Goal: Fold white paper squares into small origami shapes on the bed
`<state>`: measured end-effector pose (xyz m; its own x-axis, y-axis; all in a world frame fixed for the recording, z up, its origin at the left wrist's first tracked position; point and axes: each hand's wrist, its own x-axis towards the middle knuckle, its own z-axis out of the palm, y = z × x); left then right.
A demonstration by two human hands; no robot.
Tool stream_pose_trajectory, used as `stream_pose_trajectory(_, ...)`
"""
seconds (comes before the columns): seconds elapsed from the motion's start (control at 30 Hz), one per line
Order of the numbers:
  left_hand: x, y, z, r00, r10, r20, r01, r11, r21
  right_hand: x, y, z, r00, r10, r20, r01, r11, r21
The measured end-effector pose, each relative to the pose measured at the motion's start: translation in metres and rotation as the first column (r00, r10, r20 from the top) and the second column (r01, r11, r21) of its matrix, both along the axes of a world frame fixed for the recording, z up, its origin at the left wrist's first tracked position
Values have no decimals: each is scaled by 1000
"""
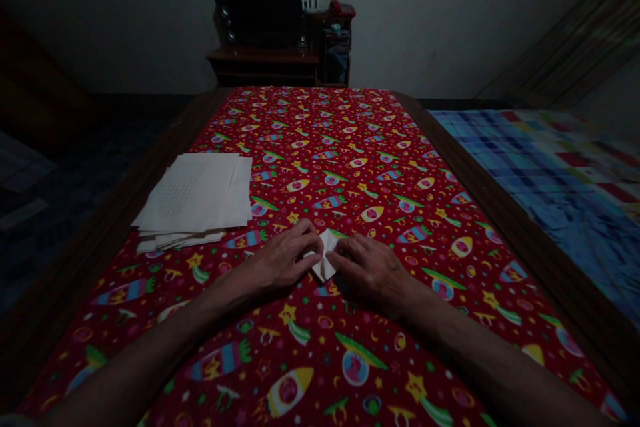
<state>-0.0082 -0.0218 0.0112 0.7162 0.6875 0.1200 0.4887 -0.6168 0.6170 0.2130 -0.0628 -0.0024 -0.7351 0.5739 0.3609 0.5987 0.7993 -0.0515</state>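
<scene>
A small folded piece of white paper lies on the red patterned cloth, with creases running across it. From the left, my left hand pinches its edge between thumb and fingers. On the opposite side my right hand has its fingers curled and closed on the paper's right edge. Parts of the paper are hidden under the fingers of both hands. To the left of my left hand sits a stack of white paper sheets, the top one bearing faint writing.
Beyond the table's far end stands a low desk with a dark monitor and speakers. The table's wooden border runs along the right. A blue checkered cover lies beside it. The room is dim.
</scene>
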Motion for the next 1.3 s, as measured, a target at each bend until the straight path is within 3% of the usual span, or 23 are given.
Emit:
stream_pose_trajectory(0.13, -5, 9, -1, 994, -49, 93, 58, 993, -101, 0, 0, -1, 995, 75, -71, -73, 997, 33)
stream_pose_trajectory(0.3, -8, 11, -1, 990, -75, 118, 89, 989, -122, -2, -1, 5, 995, 98, 10, -98, 995, 15)
stream_pose_trajectory(0.5, -4, 2, -1, 999, -1, 49, 2, 1000, -22, -2, -1, 9, 995, 78, 57, -77, 997, -23)
stream_pose_trajectory(0.7, -5, -5, -10, 998, 37, 57, -41, 996, 84, -4, -1, 8, 995, 76, 70, -76, 997, -6)
stream_pose_trajectory(0.93, -4, -12, -17, 994, 92, 63, -99, 987, 129, -6, -6, 8, 981, 158, -111, -138, 976, 168)
stream_pose_trajectory(1.13, -5, -13, -16, 991, 108, 79, -118, 983, 142, -13, -10, 4, 986, 147, -73, -145, 989, 30)
stream_pose_trajectory(1.3, -17, -14, -16, 990, 111, 86, -130, 957, 258, -12, -7, 0, 980, 146, -138, -144, 989, 19)
